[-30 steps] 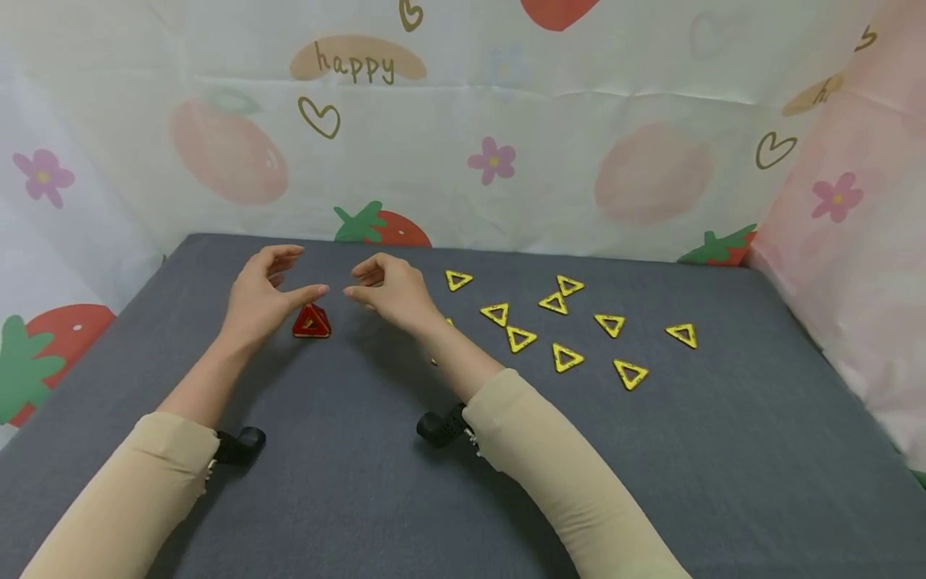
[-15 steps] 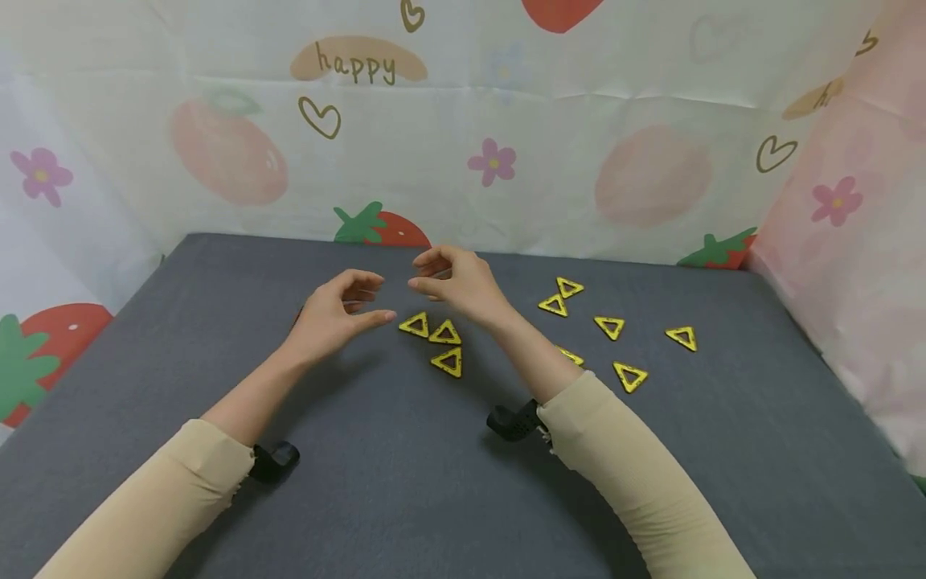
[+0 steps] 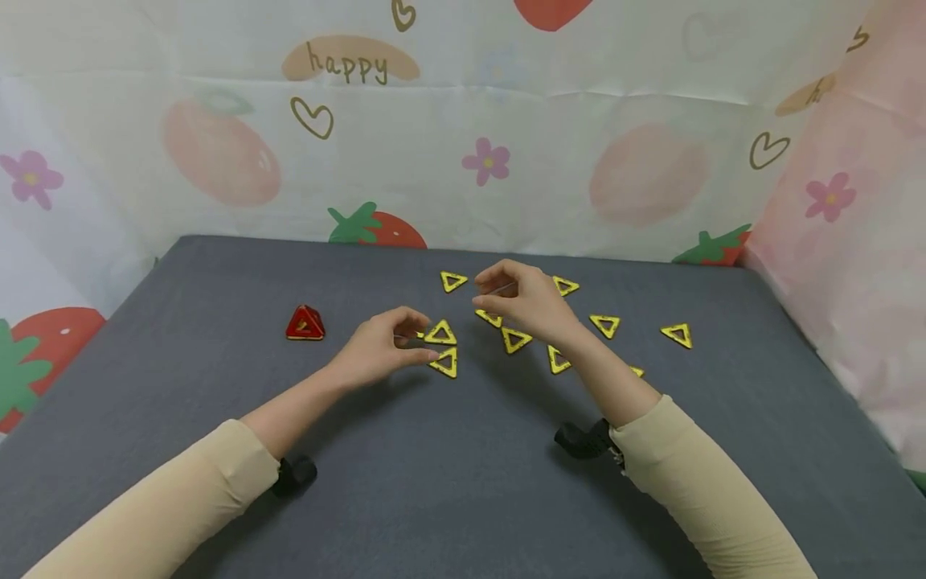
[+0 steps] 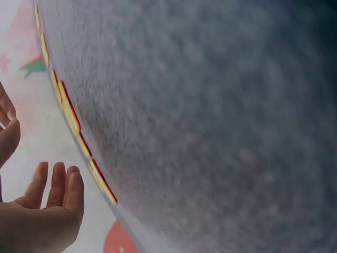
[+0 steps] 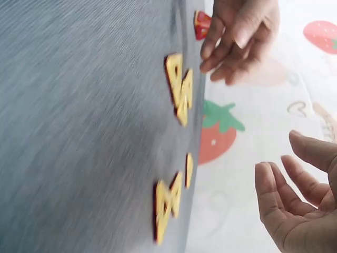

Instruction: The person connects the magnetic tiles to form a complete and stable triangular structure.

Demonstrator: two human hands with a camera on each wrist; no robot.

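A red pyramid of triangular tiles [image 3: 305, 323] stands on the grey table to the left. My left hand [image 3: 383, 346] hovers over a group of yellow triangular tiles [image 3: 453, 363] in the head view, partly covering them. Its fingers are loosely bent, with nothing between thumb and fingers. Farther right, my right hand [image 3: 528, 301] hangs above more yellow tiles [image 3: 516, 349], fingers relaxed and holding nothing. The right wrist view shows the right hand [image 5: 305, 195] raised off the tabletop, with the left hand [image 5: 242, 42] beyond it near the red pyramid [image 5: 201, 25].
Several other yellow triangle frames lie flat and scattered, among them one at the back [image 3: 452, 288] and one at the far right [image 3: 678, 342]. A patterned cloth [image 3: 550, 193] hangs behind the dark grey table [image 3: 434, 498].
Both hands have swept rightward above the table, from beside the red pyramid to over the yellow tiles. The pyramid shows again on the left. No tile has been picked up.
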